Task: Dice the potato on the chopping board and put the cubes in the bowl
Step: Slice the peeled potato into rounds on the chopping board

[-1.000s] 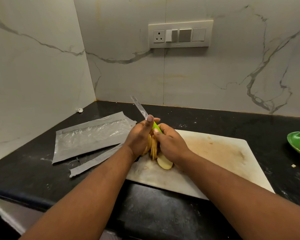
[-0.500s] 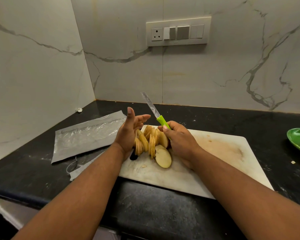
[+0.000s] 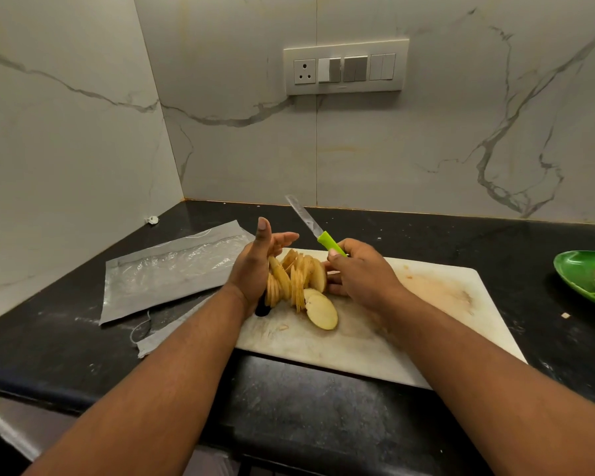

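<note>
On the white chopping board (image 3: 375, 341), I see potato slices (image 3: 298, 281) fanned upright between both hands: my left hand (image 3: 255, 266) flat and released against them, my right hand (image 3: 361, 273) grasping the green-handled knife (image 3: 311, 226), blade pointing far-left.

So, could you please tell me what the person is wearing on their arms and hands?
Nothing shows: both forearms are bare up to the frame edge, with no sleeves, gloves, watch or rings visible on the left hand or the right hand.
</note>
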A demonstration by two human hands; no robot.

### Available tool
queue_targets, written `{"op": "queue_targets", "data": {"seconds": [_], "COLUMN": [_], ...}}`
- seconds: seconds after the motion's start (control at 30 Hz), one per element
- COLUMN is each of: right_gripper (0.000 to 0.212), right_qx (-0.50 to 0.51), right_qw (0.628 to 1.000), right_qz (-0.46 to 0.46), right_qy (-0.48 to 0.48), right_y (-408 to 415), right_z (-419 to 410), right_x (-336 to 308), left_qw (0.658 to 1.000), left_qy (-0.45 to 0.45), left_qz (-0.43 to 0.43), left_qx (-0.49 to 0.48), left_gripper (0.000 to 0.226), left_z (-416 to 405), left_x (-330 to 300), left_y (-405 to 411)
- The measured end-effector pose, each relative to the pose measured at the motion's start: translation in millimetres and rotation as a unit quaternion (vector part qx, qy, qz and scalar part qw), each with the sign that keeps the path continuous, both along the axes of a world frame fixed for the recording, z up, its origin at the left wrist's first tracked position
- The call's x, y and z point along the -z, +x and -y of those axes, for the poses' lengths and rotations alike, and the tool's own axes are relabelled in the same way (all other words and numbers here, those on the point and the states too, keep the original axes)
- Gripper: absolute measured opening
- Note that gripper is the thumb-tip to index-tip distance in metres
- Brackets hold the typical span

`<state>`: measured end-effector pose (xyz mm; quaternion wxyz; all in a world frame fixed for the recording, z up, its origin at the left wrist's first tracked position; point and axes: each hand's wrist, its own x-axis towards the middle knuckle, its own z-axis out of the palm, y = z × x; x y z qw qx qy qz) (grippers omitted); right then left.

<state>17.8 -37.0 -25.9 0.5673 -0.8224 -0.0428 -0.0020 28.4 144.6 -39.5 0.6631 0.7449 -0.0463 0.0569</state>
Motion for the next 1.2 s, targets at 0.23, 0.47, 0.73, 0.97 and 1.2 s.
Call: {"op": "queue_targets", "data": {"seconds": [0.23,0.47,0.73,0.97,1.2], "right_gripper": [0.017,0.009,0.014,0.056,0.015], "right_qx": [-0.035,0.013,-0.089,-0.209,-0.186], "right_qw": [0.999,0.984,0.975,0.874,0.898], "right_qz": [-0.004,0.107,0.064,0.005,0.027], "right_qy": [-0.007,-0.144,-0.191,-0.439,-0.398], "right_y": [0,-1,-11,-27,-22], "right_z": [-3,2,20,21,33], "right_x": [1,-1,-31,-47,-42], "left_qw": [1.000,0.999,0.999,0.993,0.986], "left_qy": [-0.003,0.037,-0.019,0.051,0.077], "left_qz": [-0.005,0.039,0.032,0.068,0.092], "left_qx": [0.002,0.005,-0.009,-0.086,-0.118], "left_gripper": [0.090,0.120,0.088,0.087,0.076], "left_z": [2,-1,-2,-5,-7], "left_x": [-2,-1,-3,0,6], "left_y": [0,2,0,7,12]}}
